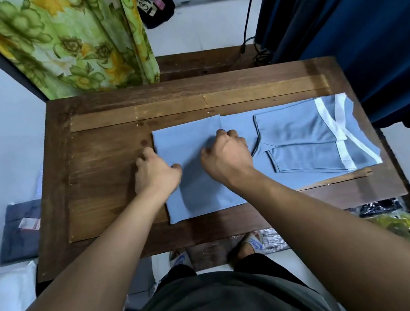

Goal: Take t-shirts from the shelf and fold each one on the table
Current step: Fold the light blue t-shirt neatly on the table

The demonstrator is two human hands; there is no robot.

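The left hand (pixel 155 170) rests at the left edge of the light blue t-shirt (pixel 224 158), fingers curled onto the cloth there. The right hand (pixel 227 156) sits mid-shirt, fingers bent and bunching the fabric. The shirt lies flat on the wooden desk (pixel 103 167), its lower part doubled over, 2 sleeves with white stripes folded in at the right. A green floral curtain (pixel 78 39) hangs beyond the desk.
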